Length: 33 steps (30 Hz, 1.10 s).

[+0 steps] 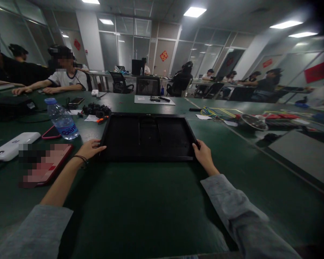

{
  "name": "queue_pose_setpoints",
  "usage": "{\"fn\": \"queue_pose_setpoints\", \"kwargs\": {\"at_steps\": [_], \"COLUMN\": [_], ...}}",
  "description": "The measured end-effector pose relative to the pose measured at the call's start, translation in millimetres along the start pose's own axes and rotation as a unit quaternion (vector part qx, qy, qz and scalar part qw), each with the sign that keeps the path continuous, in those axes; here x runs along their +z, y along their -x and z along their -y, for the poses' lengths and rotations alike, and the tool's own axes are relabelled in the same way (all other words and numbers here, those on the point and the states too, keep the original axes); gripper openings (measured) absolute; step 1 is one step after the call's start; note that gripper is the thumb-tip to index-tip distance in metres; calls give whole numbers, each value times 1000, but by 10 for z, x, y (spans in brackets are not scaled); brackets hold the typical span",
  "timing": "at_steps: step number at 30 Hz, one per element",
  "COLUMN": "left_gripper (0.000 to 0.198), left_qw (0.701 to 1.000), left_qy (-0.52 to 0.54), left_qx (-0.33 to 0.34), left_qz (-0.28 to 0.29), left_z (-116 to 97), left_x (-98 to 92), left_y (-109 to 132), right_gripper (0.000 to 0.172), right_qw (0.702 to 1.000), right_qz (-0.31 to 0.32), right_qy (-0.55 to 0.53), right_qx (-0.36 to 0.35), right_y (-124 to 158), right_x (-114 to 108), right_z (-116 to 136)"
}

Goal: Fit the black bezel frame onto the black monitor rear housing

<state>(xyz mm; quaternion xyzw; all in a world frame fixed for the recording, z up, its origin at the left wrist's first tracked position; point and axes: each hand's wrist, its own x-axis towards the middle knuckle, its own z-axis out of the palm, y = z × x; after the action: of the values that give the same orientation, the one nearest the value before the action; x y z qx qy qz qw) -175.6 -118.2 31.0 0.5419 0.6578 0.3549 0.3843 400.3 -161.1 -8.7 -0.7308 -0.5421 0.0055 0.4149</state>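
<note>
A wide black rectangular panel with a raised rim (121, 138), like a shallow tray or a monitor housing, is between my hands over the green table. Two vertical ridges run down its middle, and small light lettering marks its far edge. My left hand (90, 148) grips the left side near the front corner, thumb over the rim. On the opposite side my right hand (203, 153) holds the right rim, thumb on top. The fingers under the panel are hidden. Whether its underside touches the table I cannot tell.
Left of the panel stand a water bottle (61, 120), a red-edged phone (50, 167) and a white power bank (14, 145). Dark cables (95, 109) lie behind. Rightward are a metal bowl (253, 122), wires (218, 112) and a grey board (307, 154). A person (67, 72) sits across at left.
</note>
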Motion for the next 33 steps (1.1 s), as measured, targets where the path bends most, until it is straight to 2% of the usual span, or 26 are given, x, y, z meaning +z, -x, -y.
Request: {"fn": "queue_pose_setpoints", "kwargs": {"at_steps": [6,8,11,13,15,17,21,25,28,30,33], "left_gripper": [80,82,83,78,76,74,70,70,70,69,68], "left_qw": [999,994,954,917,895,884,884,905,926,945,970], "left_qy": [-39,-90,-200,-263,-308,-339,-362,-309,-247,-192,-112], "left_qx": [6,50,174,242,271,287,273,261,231,193,112], "left_qz": [14,-23,-136,-177,-175,-144,-114,-135,-169,-181,-184], "left_z": [47,34,-53,-128,-181,-196,-150,-111,-67,-5,135], "left_x": [16,58,173,276,385,483,584,534,439,369,275], "left_y": [-35,-14,90,186,274,331,338,253,136,31,-144], "right_gripper": [42,43,49,55,60,63,64,61,58,59,67], "right_qw": [1000,1000,998,994,988,984,985,996,999,993,961], "right_qz": [1,-1,-27,-61,-89,-84,-8,15,27,68,146], "right_qy": [5,7,28,64,103,135,146,52,-26,-90,-217], "right_qx": [-11,-18,-45,-61,-72,-81,-88,-64,-18,28,87], "right_y": [-13,-29,-43,-30,1,38,58,-25,-76,-76,-34], "right_x": [29,41,38,19,2,0,51,77,34,2,-4], "right_z": [10,-1,12,59,132,205,245,136,49,31,93]}}
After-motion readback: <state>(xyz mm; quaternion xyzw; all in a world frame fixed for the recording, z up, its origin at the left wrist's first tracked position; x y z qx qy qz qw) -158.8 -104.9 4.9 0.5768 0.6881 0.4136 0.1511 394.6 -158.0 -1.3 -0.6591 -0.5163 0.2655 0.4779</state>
